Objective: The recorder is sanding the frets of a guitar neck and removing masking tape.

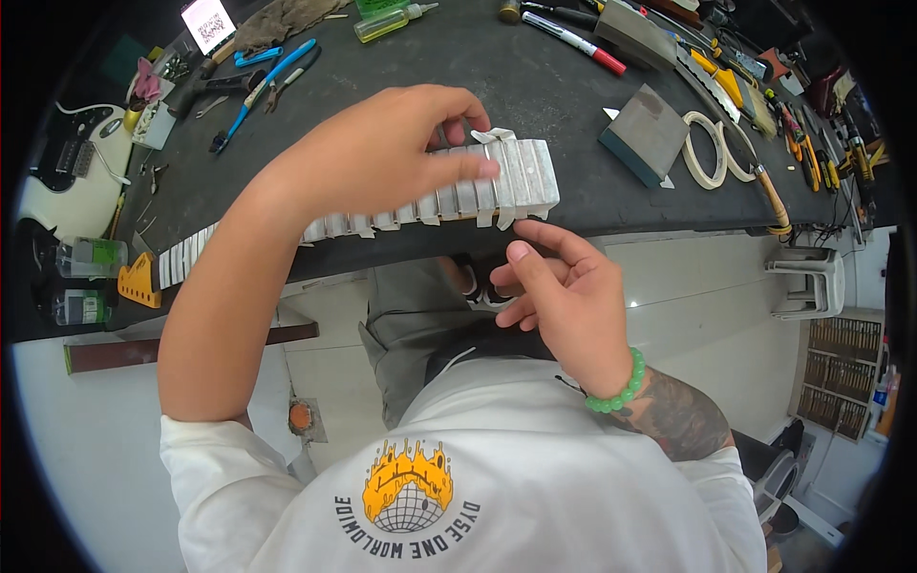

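A guitar neck with a yellow headstock (140, 281) lies along the bench's near edge, its fretboard covered in strips of whitish masking tape (528, 177). Bare metal frets show between the strips, and loose tape ends stick out past both sides. My left hand (406, 143) arches over the body end of the neck. Its thumb is on or just above the tape, slightly blurred, and its index fingertip is at a raised tape end on the far side; the other fingers are partly hidden. Just off the near side, my right hand (573, 296) is open, its index fingertip close to a hanging tape end.
A grey block (648, 134) and tape rolls (705, 150) lie to the right. Behind are a red-capped marker (573, 43) and a small bottle (390, 23). A blue brush (263, 94) rests at left. Hand tools crowd the right edge; a stool (808, 284) stands below.
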{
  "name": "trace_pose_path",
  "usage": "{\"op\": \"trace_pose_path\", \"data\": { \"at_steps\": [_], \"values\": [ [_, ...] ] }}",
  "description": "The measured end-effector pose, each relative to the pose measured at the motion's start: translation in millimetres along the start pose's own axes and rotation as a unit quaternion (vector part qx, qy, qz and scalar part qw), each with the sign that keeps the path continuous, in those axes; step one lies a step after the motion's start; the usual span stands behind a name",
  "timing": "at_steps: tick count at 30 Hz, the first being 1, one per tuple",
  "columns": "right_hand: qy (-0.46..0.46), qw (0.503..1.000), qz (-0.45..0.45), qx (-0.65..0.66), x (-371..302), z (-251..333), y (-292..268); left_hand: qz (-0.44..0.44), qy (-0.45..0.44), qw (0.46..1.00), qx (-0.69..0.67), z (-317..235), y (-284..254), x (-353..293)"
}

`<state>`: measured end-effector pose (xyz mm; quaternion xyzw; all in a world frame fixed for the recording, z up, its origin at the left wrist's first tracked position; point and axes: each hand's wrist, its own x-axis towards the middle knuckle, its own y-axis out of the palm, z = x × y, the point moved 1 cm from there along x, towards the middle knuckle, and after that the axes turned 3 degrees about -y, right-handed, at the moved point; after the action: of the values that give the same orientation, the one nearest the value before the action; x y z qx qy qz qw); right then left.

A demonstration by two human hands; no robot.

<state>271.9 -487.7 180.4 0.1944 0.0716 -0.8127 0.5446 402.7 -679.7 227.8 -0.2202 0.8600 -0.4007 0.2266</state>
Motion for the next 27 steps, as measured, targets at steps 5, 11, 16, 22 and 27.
{"op": "trace_pose_path", "data": {
  "at_steps": [5,11,16,22,27],
  "values": [
    [-0.011,1.0,-0.019,0.003,3,0,3,-0.165,0.126,0.972,0.111,8,29,-30],
    [-0.003,1.0,-0.029,0.007,0,1,-1,-0.189,0.075,0.978,0.054,-6,33,-26],
    [0.007,0.998,-0.043,0.052,2,-1,-17,-0.221,0.119,0.966,0.059,-21,40,-12],
    [0.008,0.992,-0.081,0.101,12,-11,-25,-0.185,0.092,0.977,0.058,-30,49,0],
    [-0.007,0.988,-0.084,0.129,14,-14,-26,-0.191,0.083,0.976,0.066,-27,51,5]
  ]
}}
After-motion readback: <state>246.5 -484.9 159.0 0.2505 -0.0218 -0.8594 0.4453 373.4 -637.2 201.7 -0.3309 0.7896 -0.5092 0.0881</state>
